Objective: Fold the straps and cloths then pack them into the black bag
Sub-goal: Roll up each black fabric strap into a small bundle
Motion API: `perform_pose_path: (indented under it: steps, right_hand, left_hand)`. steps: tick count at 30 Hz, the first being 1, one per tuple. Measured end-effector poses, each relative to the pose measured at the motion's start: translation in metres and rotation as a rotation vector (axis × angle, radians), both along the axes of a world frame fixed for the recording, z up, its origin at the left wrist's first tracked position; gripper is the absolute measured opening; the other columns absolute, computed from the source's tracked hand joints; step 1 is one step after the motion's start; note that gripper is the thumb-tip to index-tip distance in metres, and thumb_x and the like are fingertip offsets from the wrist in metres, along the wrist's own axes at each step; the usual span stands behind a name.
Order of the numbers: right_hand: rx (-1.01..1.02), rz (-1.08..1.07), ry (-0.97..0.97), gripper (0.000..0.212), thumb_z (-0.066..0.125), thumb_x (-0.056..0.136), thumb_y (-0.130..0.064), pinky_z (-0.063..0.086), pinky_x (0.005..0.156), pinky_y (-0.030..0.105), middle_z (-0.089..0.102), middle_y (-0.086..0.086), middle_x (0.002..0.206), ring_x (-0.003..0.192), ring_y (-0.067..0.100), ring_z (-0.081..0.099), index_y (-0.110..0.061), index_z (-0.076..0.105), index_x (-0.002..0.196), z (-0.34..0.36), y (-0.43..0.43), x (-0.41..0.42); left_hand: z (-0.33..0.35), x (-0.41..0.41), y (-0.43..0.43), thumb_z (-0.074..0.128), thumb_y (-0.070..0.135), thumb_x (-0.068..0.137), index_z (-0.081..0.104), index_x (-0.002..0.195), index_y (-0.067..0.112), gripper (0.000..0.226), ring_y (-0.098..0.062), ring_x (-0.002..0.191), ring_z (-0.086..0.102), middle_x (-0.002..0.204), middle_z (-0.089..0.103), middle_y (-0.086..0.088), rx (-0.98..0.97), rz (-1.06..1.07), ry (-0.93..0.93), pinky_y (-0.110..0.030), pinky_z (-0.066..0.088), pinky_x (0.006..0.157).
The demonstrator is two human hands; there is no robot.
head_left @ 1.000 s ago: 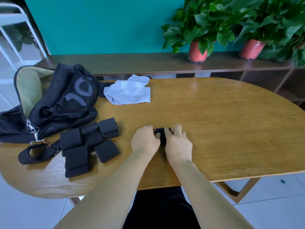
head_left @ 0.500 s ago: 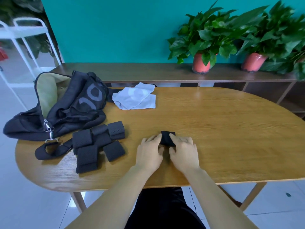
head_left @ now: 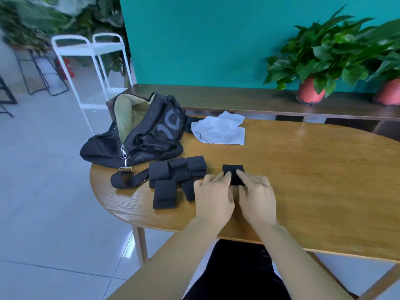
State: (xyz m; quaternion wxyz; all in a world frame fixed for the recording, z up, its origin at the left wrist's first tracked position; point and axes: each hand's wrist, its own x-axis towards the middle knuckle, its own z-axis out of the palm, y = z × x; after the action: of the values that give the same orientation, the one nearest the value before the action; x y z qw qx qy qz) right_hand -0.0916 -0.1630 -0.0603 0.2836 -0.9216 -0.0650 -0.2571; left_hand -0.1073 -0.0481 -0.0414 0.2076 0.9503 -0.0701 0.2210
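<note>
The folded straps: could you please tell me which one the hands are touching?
The lone strap right of the pile: left hand and right hand both touch it; the others lie bunched by the bag.

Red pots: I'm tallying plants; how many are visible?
2. One red pot stands on the shelf behind the table; the second pot sits further right, partly cropped; more may lie beyond.

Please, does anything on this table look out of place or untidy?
Nothing is spilled or damaged. The bag slumps open at the left end of the table, and part of it hangs over the edge. The cloths beside it lie rumpled, with their edges not lined up.
</note>
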Motion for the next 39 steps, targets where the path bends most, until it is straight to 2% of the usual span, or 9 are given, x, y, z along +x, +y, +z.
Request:
perform_pose_path:
  steps: [4, 9, 12, 14, 17, 23, 30, 36, 39]
  right_hand:
    - [-0.035, 0.111, -0.024, 0.042, 0.062, 0.079, 0.002, 0.048, 0.081, 0.045, 0.068, 0.004, 0.113, 0.107, 0.031, 0.055, -0.012, 0.065, 0.119, 0.011, 0.045, -0.001]
    - [-0.079, 0.169, 0.053, 0.042, 0.056, 0.087, -0.005, 0.04, 0.086, 0.041, 0.063, 0.002, 0.124, 0.117, 0.026, 0.049, -0.018, 0.06, 0.126, 0.007, 0.081, -0.006]
    - [-0.126, 0.164, 0.1, 0.044, 0.052, 0.091, -0.007, 0.037, 0.091, 0.037, 0.058, 0.0, 0.131, 0.123, 0.022, 0.044, -0.021, 0.055, 0.132, 0.004, 0.085, -0.005]
    - [-0.176, 0.172, 0.144, 0.046, 0.049, 0.093, -0.008, 0.036, 0.093, 0.035, 0.056, -0.003, 0.134, 0.125, 0.019, 0.04, -0.023, 0.05, 0.136, 0.002, 0.085, -0.003]
    - [-0.223, 0.183, 0.186, 0.048, 0.047, 0.093, -0.008, 0.036, 0.092, 0.034, 0.056, -0.006, 0.132, 0.125, 0.018, 0.039, -0.026, 0.048, 0.138, -0.002, 0.084, -0.003]
    - [-0.232, 0.168, 0.17, 0.046, 0.047, 0.093, -0.008, 0.037, 0.09, 0.034, 0.059, -0.005, 0.127, 0.122, 0.02, 0.042, -0.026, 0.05, 0.136, -0.003, 0.083, -0.002]
    - [-0.208, 0.177, 0.157, 0.055, 0.045, 0.09, -0.002, 0.037, 0.097, 0.034, 0.054, -0.003, 0.135, 0.125, 0.021, 0.039, -0.025, 0.046, 0.14, 0.002, 0.077, -0.003]
    - [-0.205, 0.138, 0.147, 0.057, 0.043, 0.088, 0.001, 0.037, 0.094, 0.032, 0.056, -0.007, 0.131, 0.123, 0.02, 0.039, -0.024, 0.047, 0.139, 0.011, 0.06, -0.003]
    - [-0.211, 0.101, 0.155, 0.057, 0.041, 0.086, 0.002, 0.034, 0.093, 0.03, 0.055, -0.008, 0.133, 0.125, 0.02, 0.038, -0.022, 0.048, 0.138, 0.015, 0.042, 0.001]
  left_hand:
    - [-0.004, -0.01, 0.043, 0.071, 0.018, 0.077, 0.068, 0.115, 0.02, 0.038, -0.021, 0.098, 0.063, 0.112, 0.07, 0.002, 0.047, 0.137, -0.104, -0.038, 0.036, 0.075]
    - [-0.011, -0.018, 0.08, 0.076, 0.017, 0.069, 0.072, 0.101, 0.02, 0.033, -0.019, 0.087, 0.061, 0.093, 0.073, 0.008, 0.14, 0.238, -0.172, -0.034, 0.022, 0.074]
    - [-0.015, -0.018, 0.085, 0.077, 0.014, 0.063, 0.072, 0.087, 0.021, 0.026, -0.019, 0.087, 0.06, 0.075, 0.068, 0.011, 0.192, 0.247, -0.171, -0.035, 0.023, 0.076]
    - [-0.018, -0.018, 0.087, 0.074, 0.012, 0.062, 0.065, 0.071, 0.023, 0.017, -0.018, 0.087, 0.057, 0.063, 0.059, 0.012, 0.231, 0.239, -0.165, -0.035, 0.021, 0.074]
    - [-0.023, -0.017, 0.088, 0.075, 0.008, 0.054, 0.063, 0.064, 0.022, 0.022, -0.017, 0.087, 0.048, 0.056, 0.054, 0.012, 0.289, 0.228, -0.175, -0.035, 0.02, 0.072]
    - [-0.024, -0.012, 0.09, 0.08, 0.008, 0.047, 0.072, 0.073, 0.019, 0.029, -0.021, 0.094, 0.042, 0.072, 0.065, 0.005, 0.318, 0.236, -0.205, -0.037, 0.022, 0.073]
    - [-0.015, -0.01, 0.088, 0.081, 0.009, 0.048, 0.074, 0.08, 0.018, 0.034, -0.024, 0.103, 0.043, 0.093, 0.069, -0.001, 0.278, 0.227, -0.194, -0.039, 0.024, 0.08]
    - [-0.001, -0.007, 0.074, 0.076, 0.016, 0.066, 0.073, 0.098, 0.02, 0.032, -0.026, 0.114, 0.053, 0.111, 0.068, 0.001, 0.307, 0.191, -0.1, -0.041, 0.024, 0.085]
    - [0.008, 0.002, 0.063, 0.08, 0.019, 0.065, 0.073, 0.096, 0.019, 0.031, -0.027, 0.112, 0.056, 0.109, 0.069, 0.0, 0.333, 0.16, -0.097, -0.042, 0.025, 0.085]
